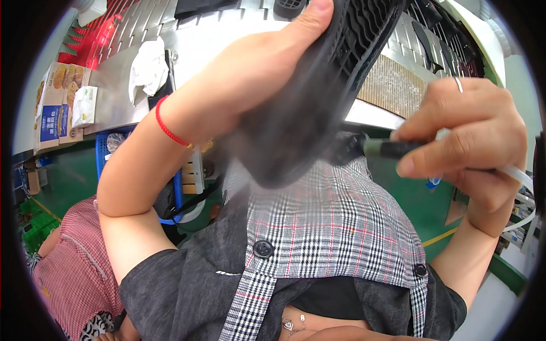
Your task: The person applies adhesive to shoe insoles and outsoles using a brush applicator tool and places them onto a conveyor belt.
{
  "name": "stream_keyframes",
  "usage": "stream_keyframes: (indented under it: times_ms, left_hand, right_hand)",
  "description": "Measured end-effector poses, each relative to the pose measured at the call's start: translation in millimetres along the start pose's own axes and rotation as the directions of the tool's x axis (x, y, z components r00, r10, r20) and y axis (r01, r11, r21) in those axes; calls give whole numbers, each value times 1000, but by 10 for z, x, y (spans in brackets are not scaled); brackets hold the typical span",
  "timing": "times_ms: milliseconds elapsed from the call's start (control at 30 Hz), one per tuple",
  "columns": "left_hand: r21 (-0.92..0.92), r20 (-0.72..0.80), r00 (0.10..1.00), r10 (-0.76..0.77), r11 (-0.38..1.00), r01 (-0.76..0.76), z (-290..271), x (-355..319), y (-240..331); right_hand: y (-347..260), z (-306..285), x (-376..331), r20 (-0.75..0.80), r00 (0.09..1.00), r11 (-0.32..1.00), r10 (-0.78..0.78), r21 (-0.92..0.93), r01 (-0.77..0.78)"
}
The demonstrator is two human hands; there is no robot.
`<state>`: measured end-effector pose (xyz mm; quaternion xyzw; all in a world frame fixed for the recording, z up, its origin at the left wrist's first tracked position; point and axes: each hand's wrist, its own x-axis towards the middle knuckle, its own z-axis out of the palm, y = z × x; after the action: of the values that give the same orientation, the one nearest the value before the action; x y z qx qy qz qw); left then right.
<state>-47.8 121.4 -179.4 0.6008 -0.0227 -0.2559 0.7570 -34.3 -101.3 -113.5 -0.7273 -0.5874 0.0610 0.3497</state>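
Note:
My left hand [250,74], with a red cord bracelet at the wrist, holds up a black shoe sole [364,40]. Its thumb lies along the sole's edge, and the other fingers are hidden. Wavy tread shows on the upper part, while the lower end is smeared by motion. My right hand [466,136] pinches the dark handle of a brush [392,149]. The brush's dark, blurred head is close against the sole's lower right edge; whether they touch I cannot tell. A thin whitish tube [515,173] runs from this hand toward the right.
Beyond my hands, a slatted metal conveyor [136,34] runs along the bench. A brown ribbed mat [392,85] lies at right. Left are a white cloth [149,68], a printed carton [60,108] and a blue basket [102,148]. Another person's red checked garment [79,256] shows lower left.

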Motion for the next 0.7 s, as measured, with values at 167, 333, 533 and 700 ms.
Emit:
stream_keyframes:
  times_ms: [167,333,533,700]
  left_hand:
    - [9,-17,999,-31,999,31,65,65,-21]
    - [369,-47,997,54,929,-33,53,-171,-142]
    - [259,98,981,167,947,-187,0,-228,-246]
    - [4,87,993,74,997,-75,-134,-175,-404]
  right_hand:
    - [140,-175,-93,12,998,994,65,-89,-64]
    - [-118,-248,-208,-117,982,976,150,-144,-166]
    - [48,-444,-309,53,993,973,103,-213,-90]
    - [84,-649,-678,-62,987,988,149,59,-145]
